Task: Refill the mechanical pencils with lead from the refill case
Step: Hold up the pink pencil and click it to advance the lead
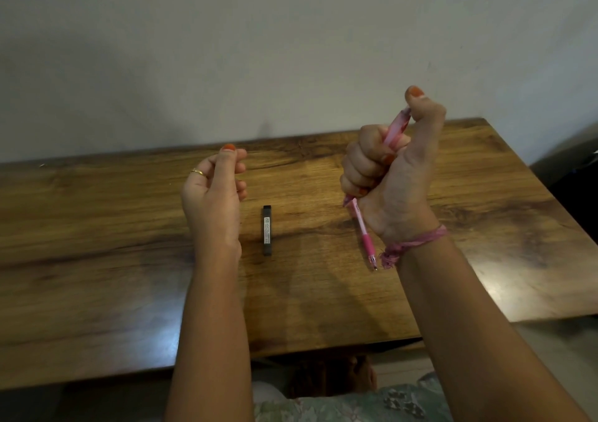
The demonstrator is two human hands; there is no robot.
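Note:
My right hand [391,166] is raised above the table, fist closed around a pink mechanical pencil [365,234]. The pencil points tip-down toward me, and my thumb presses on its top end. A black lead refill case [267,230] lies flat on the wooden table [113,227] between my hands, long side running away from me. My left hand [215,188] hovers left of the case with thumb and fingertips pinched together. Whether a lead sits in that pinch is too small to tell.
A plain wall rises behind the table's far edge. The table's right edge runs diagonally past my right forearm, with floor and a dark object [576,169] beyond it. My lap in patterned fabric [356,405] shows below the front edge.

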